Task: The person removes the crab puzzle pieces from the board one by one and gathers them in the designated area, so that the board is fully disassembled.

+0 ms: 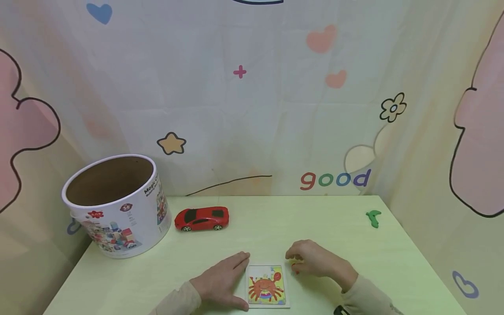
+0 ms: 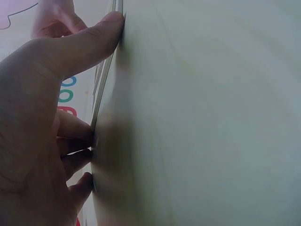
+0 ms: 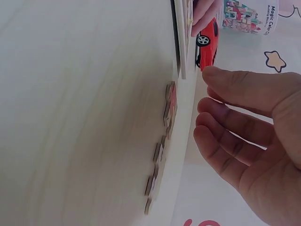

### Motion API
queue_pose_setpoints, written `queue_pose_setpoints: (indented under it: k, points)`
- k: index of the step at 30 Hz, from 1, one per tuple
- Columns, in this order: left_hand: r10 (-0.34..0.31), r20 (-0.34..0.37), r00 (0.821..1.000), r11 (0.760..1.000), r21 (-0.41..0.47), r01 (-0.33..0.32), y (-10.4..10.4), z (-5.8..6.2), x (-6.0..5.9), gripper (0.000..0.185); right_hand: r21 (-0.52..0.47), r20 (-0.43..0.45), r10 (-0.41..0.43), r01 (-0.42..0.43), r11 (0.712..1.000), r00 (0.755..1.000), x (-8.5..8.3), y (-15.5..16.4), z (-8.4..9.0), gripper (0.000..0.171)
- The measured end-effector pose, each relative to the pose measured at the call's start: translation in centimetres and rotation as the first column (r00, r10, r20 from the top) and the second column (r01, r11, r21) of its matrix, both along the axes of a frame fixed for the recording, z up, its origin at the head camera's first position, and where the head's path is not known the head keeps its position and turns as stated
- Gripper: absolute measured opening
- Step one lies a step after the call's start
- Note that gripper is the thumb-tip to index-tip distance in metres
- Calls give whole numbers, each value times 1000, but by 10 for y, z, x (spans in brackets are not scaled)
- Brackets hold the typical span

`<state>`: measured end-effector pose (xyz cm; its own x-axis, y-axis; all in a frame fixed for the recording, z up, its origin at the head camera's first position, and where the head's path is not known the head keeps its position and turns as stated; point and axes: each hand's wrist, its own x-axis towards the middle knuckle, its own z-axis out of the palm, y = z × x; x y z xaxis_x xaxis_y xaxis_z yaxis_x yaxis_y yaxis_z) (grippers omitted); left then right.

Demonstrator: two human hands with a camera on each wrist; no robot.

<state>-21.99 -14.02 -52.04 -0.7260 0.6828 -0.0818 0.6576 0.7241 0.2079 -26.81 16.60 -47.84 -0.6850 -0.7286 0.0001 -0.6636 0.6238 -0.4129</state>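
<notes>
A small square crab jigsaw puzzle (image 1: pixel 266 288) lies in its tray near the table's front edge, with a pale patch at the picture's upper left. Along the tray's left side rests my left hand (image 1: pixel 222 280), thumb at the lower corner and fingers by the upper one. My right hand (image 1: pixel 315 260) hovers just right of the puzzle, fingers loosely bent with nothing between them. Beneath it, largely hidden in the head view, lie loose puzzle pieces; the right wrist view shows them edge-on, one with a red face (image 3: pixel 171 106).
A red toy car (image 1: pixel 202 218) stands behind the puzzle to the left, beside a large white bucket (image 1: pixel 130 232). At the far right of the table lies a small green object (image 1: pixel 373 218). A printed curtain (image 1: pixel 236 131) hangs behind the table.
</notes>
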Motion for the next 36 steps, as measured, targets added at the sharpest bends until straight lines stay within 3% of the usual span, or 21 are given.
queue_pose_setpoints:
  k: [13,26,36]
  points:
    - [11,0,1000,1000,0,-11,-1,2,0,114,25,-58,76,-75,997,995,0,-17,-4,22]
    - [9,3,1000,1000,-7,-9,2,1,-3,114,64,-35,46,-43,997,998,3,-23,-5,24]
    - [11,0,1000,1000,-24,-11,1,1,-2,115,85,-49,87,-82,993,995,5,-31,-5,28]
